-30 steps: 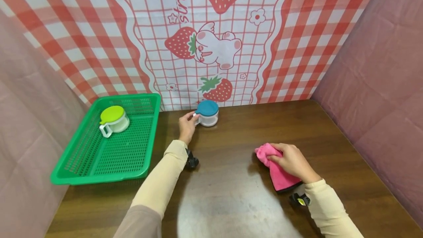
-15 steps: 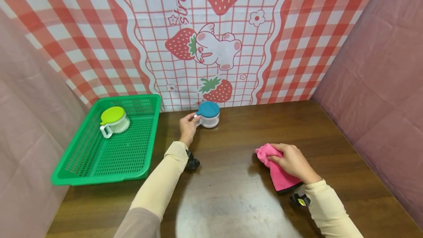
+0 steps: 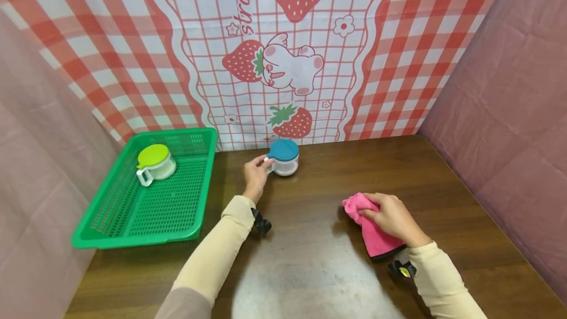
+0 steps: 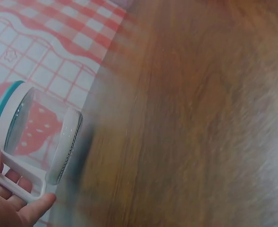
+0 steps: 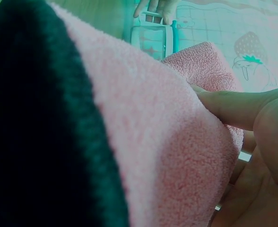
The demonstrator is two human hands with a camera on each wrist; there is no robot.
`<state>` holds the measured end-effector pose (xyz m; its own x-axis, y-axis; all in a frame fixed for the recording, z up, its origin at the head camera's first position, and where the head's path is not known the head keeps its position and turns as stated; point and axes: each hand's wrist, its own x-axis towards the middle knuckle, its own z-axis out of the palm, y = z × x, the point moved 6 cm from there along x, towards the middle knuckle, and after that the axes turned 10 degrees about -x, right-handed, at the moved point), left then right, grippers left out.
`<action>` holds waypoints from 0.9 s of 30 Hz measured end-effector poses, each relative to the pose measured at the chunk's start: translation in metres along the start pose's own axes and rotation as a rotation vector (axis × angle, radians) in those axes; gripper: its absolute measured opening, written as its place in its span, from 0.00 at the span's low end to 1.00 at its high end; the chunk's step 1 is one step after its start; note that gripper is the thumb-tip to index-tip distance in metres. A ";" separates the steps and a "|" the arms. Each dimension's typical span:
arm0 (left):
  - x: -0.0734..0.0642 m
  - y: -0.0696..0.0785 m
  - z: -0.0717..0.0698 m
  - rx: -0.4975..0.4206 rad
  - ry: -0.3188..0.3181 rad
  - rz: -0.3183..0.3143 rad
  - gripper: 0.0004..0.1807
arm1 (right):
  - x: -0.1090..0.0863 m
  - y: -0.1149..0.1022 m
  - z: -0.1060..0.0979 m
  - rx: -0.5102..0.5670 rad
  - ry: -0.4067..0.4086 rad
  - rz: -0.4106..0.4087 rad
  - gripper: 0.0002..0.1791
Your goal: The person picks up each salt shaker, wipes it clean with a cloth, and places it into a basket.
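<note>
A clear seasoning jar [image 3: 285, 165] with a blue lid [image 3: 284, 149] and white handle is near the back edge of the table. My left hand [image 3: 256, 175] grips its handle [image 4: 23, 177] from the left, thumb near the lid side. Whether the jar's base touches the table I cannot tell. On the right, my right hand [image 3: 392, 215] holds a bunched pink cloth [image 3: 376, 233] with a dark edge, thumb pressing on it. In the right wrist view, the cloth [image 5: 143, 118] fills much of the frame and hides part of the fingers.
A green plastic basket [image 3: 205, 176] stands at the left of the wooden table [image 3: 310, 255]. Inside it sits a similar jar [image 3: 164, 168] with a lime-green lid. A strawberry-patterned curtain [image 3: 283, 70] hangs behind the table, and pink fabric [image 3: 500, 102] hangs at the side.
My left hand and the blue-lidded jar have shifted slightly to the right and nearer. The head view has also shifted a little. My right hand and the cloth stay where they were.
</note>
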<state>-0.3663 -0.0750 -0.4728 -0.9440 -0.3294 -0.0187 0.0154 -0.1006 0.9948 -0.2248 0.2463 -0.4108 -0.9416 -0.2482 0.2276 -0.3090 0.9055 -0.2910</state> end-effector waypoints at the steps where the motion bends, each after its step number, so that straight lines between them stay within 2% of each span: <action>1: -0.002 0.000 0.000 0.004 -0.001 0.000 0.15 | 0.000 0.000 0.000 0.000 0.002 -0.001 0.20; 10: -0.020 0.005 0.003 0.008 -0.036 0.005 0.14 | 0.001 -0.003 -0.001 0.003 0.015 -0.013 0.20; 18: -0.040 0.008 0.007 -0.029 -0.108 -0.054 0.16 | 0.001 -0.005 -0.001 0.006 0.014 -0.005 0.20; 27: -0.062 0.008 0.006 -0.025 -0.145 -0.044 0.14 | -0.001 -0.007 0.001 0.020 0.031 -0.020 0.20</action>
<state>-0.3094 -0.0493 -0.4631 -0.9815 -0.1858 -0.0457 -0.0204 -0.1357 0.9905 -0.2217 0.2394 -0.4102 -0.9306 -0.2553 0.2622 -0.3308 0.8932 -0.3045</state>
